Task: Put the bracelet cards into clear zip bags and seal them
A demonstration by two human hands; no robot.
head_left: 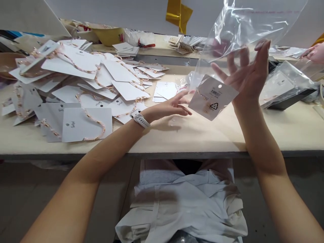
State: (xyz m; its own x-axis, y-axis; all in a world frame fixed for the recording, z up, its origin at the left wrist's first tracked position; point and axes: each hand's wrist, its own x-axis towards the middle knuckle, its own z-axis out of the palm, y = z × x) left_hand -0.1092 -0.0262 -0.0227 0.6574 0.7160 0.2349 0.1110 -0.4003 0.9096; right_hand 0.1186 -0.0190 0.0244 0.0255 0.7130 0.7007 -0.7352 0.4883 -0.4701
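A clear plastic bag point(235, 37) hangs in the air in front of my right hand point(246, 76), whose fingers are spread wide. Inside the bag's lower end is a white card point(212, 97) with a barcode and a gold chain. My left hand point(169, 108), with a white watch point(140, 120) on its wrist, reaches flat across the table, its fingertips at or very near the bag's lower left edge. To the left lies a heap of white cards point(86, 69) carrying pink-gold chain necklaces point(92, 118).
A small stack of blank cards point(164, 91) lies on the pale table point(192, 135). Filled bags rest on a black tray point(286, 88) at right. A co-worker's hand point(314, 54) shows at the upper right. A yellow bowl point(108, 36) stands at the back.
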